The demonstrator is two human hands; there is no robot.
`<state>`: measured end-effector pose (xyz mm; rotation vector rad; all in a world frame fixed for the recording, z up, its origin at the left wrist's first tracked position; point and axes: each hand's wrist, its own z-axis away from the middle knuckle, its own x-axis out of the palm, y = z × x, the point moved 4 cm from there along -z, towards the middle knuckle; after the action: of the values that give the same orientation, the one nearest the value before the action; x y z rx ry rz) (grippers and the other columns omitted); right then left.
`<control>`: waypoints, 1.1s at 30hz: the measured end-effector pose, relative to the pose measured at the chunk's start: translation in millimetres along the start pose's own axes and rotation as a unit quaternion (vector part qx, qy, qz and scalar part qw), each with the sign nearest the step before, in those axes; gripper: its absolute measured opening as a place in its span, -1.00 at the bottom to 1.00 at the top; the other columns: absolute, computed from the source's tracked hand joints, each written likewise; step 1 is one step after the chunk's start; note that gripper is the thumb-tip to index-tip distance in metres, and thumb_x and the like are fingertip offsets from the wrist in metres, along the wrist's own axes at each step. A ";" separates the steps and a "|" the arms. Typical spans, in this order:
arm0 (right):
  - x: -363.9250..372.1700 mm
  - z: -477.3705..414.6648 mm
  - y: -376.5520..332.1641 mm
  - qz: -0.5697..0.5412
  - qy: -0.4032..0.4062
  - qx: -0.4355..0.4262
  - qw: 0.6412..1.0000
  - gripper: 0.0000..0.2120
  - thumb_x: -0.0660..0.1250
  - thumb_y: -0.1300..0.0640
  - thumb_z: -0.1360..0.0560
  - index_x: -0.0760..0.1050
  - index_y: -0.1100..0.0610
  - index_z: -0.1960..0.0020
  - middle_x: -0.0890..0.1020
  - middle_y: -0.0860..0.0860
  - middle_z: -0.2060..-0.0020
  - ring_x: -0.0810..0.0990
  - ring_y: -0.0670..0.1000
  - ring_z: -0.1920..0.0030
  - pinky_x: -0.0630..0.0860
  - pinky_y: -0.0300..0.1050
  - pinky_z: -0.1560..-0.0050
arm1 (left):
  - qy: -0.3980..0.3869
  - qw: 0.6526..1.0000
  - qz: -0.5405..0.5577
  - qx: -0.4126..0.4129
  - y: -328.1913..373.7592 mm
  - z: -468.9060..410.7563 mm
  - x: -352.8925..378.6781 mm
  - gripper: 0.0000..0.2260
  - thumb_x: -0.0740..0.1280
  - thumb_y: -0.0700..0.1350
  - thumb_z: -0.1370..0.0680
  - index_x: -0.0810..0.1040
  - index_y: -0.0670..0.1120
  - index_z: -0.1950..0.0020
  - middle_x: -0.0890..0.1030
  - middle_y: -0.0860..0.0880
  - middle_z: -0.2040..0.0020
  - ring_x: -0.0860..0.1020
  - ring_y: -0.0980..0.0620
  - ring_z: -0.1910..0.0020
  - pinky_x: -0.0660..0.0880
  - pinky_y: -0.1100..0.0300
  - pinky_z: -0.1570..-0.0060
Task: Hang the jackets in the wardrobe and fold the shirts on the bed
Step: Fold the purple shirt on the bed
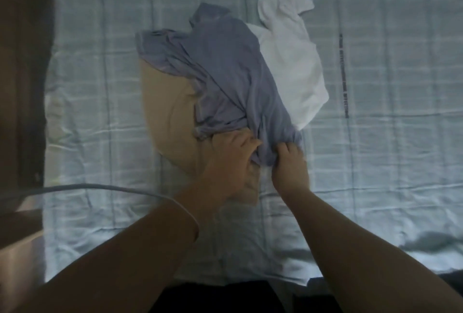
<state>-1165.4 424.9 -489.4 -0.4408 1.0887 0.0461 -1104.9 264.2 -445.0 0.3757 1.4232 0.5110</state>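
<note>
Grey-blue shirt (225, 74) on bed (388, 137), near hem gripped by left hand (233, 162) and right hand (288, 165). Tan garment (167, 112) pinned beneath, white shirt (293, 57) overlapped alongside. White cable (100, 187) draped across left forearm.

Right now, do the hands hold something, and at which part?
Both the left hand and the right hand grip the grey-blue shirt at its bunched near edge.
</note>
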 end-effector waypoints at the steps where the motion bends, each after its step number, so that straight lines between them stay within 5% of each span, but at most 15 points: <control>1: -6.8 -1.6 -3.0 -0.055 0.013 0.001 0.998 -0.78 0.24 0.29 -0.40 0.46 0.17 -0.03 0.53 0.16 0.01 0.50 0.19 -0.01 0.49 0.07 0.09 | -0.009 1.000 0.010 -0.001 -2.7 2.2 0.5 -0.62 0.23 -0.04 -0.47 0.61 -0.10 -0.23 0.61 -0.12 -0.21 0.57 -0.14 -0.15 0.42 -0.06 -0.24; 4: -47.7 1.9 -15.1 -0.253 0.034 0.066 0.965 -0.88 0.19 0.34 -0.45 0.46 0.20 0.07 0.52 0.04 0.22 0.47 -0.19 0.26 0.41 -0.25 0.28 | -0.053 0.998 0.026 -0.017 0.3 7.1 -15.4 -0.55 0.19 0.02 -0.51 0.53 -0.11 -0.35 0.53 -0.16 -0.32 0.48 -0.19 -0.27 0.39 -0.14 -0.30; 10: -143.2 32.6 -45.9 -0.431 0.001 0.089 0.898 -0.78 0.14 0.32 -0.58 0.50 0.10 0.08 0.54 0.00 0.28 0.48 -0.16 0.35 0.44 -0.30 0.32 | -0.074 0.983 0.150 -0.080 30.3 -11.3 -67.5 -0.50 0.28 0.05 -0.52 0.42 -0.09 -0.43 0.51 -0.13 -0.32 0.48 -0.10 -0.29 0.40 -0.05 -0.33; 16: -224.2 71.6 -52.8 -0.460 -0.013 0.067 0.885 -0.82 0.17 0.18 -0.63 0.56 0.07 0.00 0.61 0.06 0.20 0.56 -0.07 0.28 0.46 -0.23 0.37 | 0.002 0.980 0.193 -0.058 99.6 -24.0 -147.6 -0.87 0.38 -0.14 -0.51 0.54 0.05 -0.01 0.53 0.12 0.10 0.50 0.08 0.08 0.35 0.29 0.11; 19: -261.3 90.1 -37.5 -0.463 -0.019 0.034 0.886 -0.87 0.25 0.10 -0.62 0.58 0.01 -0.06 0.66 0.09 0.06 0.62 0.03 0.11 0.51 -0.09 0.24 | 0.023 0.976 0.209 -0.057 133.3 -15.0 -166.8 -0.75 0.35 -0.12 -0.54 0.40 0.21 0.19 0.49 0.23 0.27 0.42 0.22 0.27 0.29 0.43 0.27; 23: -305.4 123.0 -4.1 -0.457 -0.095 -0.030 0.884 -0.77 0.36 0.04 -0.57 0.52 0.04 -0.21 0.66 0.06 -0.10 0.65 0.04 -0.08 0.61 -0.01 -0.06 | 0.054 0.968 0.240 -0.038 195.4 4.9 -183.2 -0.81 0.34 -0.18 -0.56 0.45 0.11 0.14 0.51 0.18 0.24 0.46 0.38 0.23 0.33 0.39 0.21; 27: -354.0 165.4 30.4 -0.443 -0.121 -0.095 0.883 -0.44 0.48 -0.14 -0.38 0.46 -0.01 -0.32 0.64 -0.02 -0.17 0.64 -0.02 -0.16 0.58 0.01 -0.15 | 0.159 0.950 0.268 -0.034 266.2 20.3 -209.9 -0.92 0.34 -0.28 -0.53 0.53 -0.12 0.07 0.56 0.09 0.18 0.50 0.29 0.18 0.40 0.35 0.12; 33: -431.6 221.3 56.7 -0.319 -0.036 -0.193 0.927 -0.71 0.48 0.06 -0.44 0.52 -0.06 -0.13 0.66 -0.09 0.01 0.63 -0.08 -0.01 0.56 -0.07 -0.07 | 0.227 0.948 0.221 -0.020 368.8 40.0 -260.4 -0.97 0.32 -0.25 -0.56 0.53 -0.20 0.07 0.58 -0.09 0.16 0.48 0.09 0.16 0.36 0.33 0.17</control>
<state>-1195.9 634.8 -49.5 -1.1257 0.8183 -0.3031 -1124.2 432.8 -24.8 0.5758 1.7752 1.0408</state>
